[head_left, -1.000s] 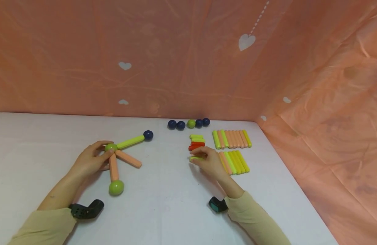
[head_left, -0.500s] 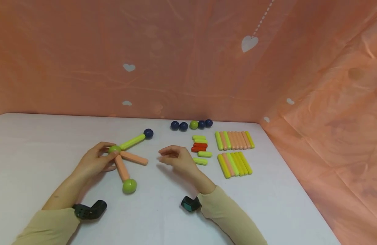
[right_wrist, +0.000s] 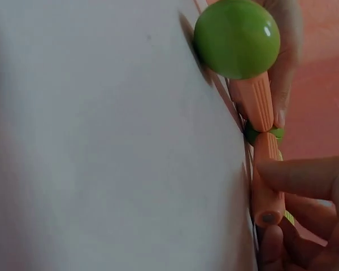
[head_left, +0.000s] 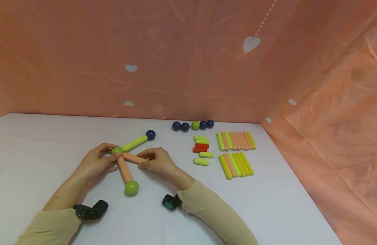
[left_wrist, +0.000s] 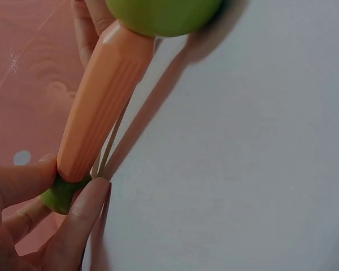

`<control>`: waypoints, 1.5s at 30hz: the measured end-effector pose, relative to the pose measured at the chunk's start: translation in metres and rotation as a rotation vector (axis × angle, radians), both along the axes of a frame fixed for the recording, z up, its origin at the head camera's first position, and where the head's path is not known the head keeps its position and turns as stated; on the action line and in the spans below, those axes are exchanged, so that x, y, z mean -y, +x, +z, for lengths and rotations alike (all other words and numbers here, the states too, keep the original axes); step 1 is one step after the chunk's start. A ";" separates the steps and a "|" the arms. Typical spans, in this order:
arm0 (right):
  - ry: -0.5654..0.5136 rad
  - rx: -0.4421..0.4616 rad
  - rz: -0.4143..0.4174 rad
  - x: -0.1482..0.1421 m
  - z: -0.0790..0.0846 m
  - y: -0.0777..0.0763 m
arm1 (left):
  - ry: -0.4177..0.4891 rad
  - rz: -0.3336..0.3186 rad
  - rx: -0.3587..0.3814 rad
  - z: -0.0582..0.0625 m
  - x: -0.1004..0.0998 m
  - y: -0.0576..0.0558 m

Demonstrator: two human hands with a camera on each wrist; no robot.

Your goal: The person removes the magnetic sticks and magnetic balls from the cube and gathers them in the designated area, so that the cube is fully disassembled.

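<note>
My left hand (head_left: pixel 96 161) pinches a green ball (head_left: pixel 116 150) between thumb and fingers; it is the hub of a small ball-and-rod figure. From this hub an orange rod (head_left: pixel 133 158) points right, and my right hand (head_left: pixel 159 163) pinches it near its outer end. In the right wrist view that rod's end (right_wrist: pixel 269 218) faces the camera and shows a grey core. A second orange rod (head_left: pixel 124 170) runs toward the front with a larger-looking green ball (head_left: pixel 131 188) at its tip. Toward the back right, a lime rod (head_left: pixel 135 143) carries a dark blue ball (head_left: pixel 150 135).
On the white table (head_left: pixel 268 204), several short lime sticks (head_left: pixel 201 162) and red sticks (head_left: pixel 201 149) lie right of centre. Farther right are two rows of long rods, a back row (head_left: pixel 236 141) and a front row (head_left: pixel 236 165). Loose dark blue balls (head_left: pixel 185 127) and a green ball (head_left: pixel 195 125) line the back edge.
My right hand has let go of a short lime stick and moved left to grip the orange rod. The front orange rod with its green ball has swung rightward; my left hand keeps its hold.
</note>
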State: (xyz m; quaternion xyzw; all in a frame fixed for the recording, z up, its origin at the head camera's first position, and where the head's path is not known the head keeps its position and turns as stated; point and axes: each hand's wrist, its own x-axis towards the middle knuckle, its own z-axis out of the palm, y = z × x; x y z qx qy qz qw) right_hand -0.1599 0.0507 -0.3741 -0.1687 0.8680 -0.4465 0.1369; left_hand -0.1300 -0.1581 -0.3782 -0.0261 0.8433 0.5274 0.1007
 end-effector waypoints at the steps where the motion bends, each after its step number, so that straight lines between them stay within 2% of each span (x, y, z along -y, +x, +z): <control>1: 0.027 -0.015 0.006 0.000 0.001 0.000 | 0.001 -0.003 -0.001 0.000 0.000 0.000; 5: 0.086 -0.041 0.029 -0.004 0.004 0.000 | -0.030 -0.011 -0.008 0.000 -0.002 -0.002; 9: 0.080 -0.020 0.028 -0.013 0.006 0.002 | -0.130 -0.020 -0.031 0.001 -0.001 -0.003; 12: 0.052 0.004 0.022 -0.025 0.005 0.005 | -0.174 -0.024 -0.044 0.000 0.003 -0.002; 16: -0.025 0.052 0.006 -0.047 0.004 0.009 | -0.184 -0.027 -0.042 -0.001 0.006 -0.002; 21: -0.058 0.093 -0.083 -0.076 0.009 0.015 | -0.195 -0.036 -0.058 -0.001 0.010 -0.003; 24: -0.047 0.047 -0.127 -0.092 0.012 0.015 | -0.173 -0.026 -0.063 -0.002 0.013 -0.003; 28: -0.067 -0.016 -0.189 -0.114 0.014 0.013 | -0.103 -0.012 -0.045 -0.002 0.014 -0.005; 32: -0.080 0.002 -0.298 -0.138 0.016 0.012 | -0.065 0.001 -0.018 -0.001 0.015 -0.005; 34: -0.081 0.027 -0.351 -0.149 0.017 0.013 | -0.090 0.013 -0.006 -0.001 0.017 -0.003; 36: -0.091 0.024 -0.360 -0.162 0.018 0.013 | -0.112 0.026 0.011 -0.001 0.019 -0.001; 40: -0.135 0.017 -0.400 -0.185 0.022 0.013 | -0.169 0.007 0.025 0.002 0.024 0.003; 45: -0.063 -0.012 -0.509 -0.211 0.027 0.014 | -0.261 -0.035 0.016 0.007 0.028 0.005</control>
